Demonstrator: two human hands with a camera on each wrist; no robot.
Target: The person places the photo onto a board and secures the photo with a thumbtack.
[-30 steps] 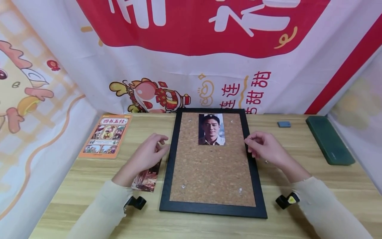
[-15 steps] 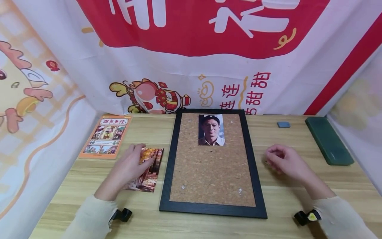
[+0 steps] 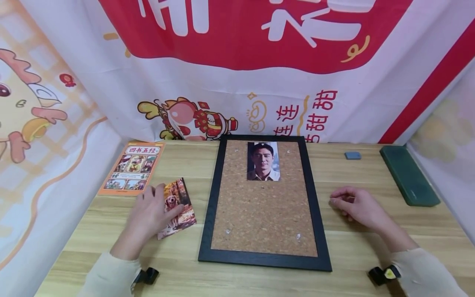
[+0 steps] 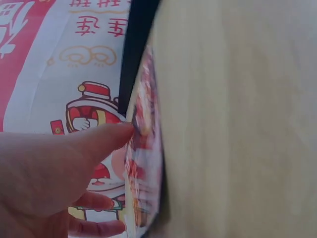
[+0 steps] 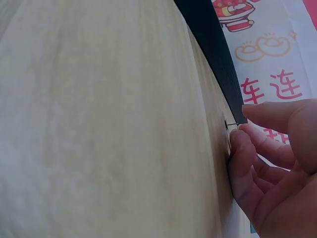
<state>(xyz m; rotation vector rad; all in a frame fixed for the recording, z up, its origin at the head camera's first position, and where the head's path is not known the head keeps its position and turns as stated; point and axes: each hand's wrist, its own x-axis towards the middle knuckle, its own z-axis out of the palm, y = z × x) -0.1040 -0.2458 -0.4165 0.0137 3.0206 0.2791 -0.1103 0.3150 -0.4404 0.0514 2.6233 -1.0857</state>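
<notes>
On the left, my left hand (image 3: 146,214) holds a small photo of a dog among autumn leaves (image 3: 177,194), with the thumb on its face and the fingers along its left edge. The left wrist view shows this photo almost edge-on near the table. On the right, the thumb and fingertips of my right hand (image 3: 361,208) close around a small clear pushpin (image 5: 232,127) low over the table; its thin needle shows in the right wrist view. Between the hands lies a black-framed cork board (image 3: 265,218), with a portrait photo (image 3: 263,161) at its top.
Clear pins sit near the corners of the cork board. A comic-style orange booklet (image 3: 131,169) lies at the back left. At the back right are a blue eraser (image 3: 353,155) and a green case (image 3: 410,175). A printed cloth (image 3: 237,86) hangs behind the table.
Both hands have moved outward from the board's sides. My left hand has taken hold of the dog photo, turned it and shifted it slightly left. My right hand has reached the pushpin.
</notes>
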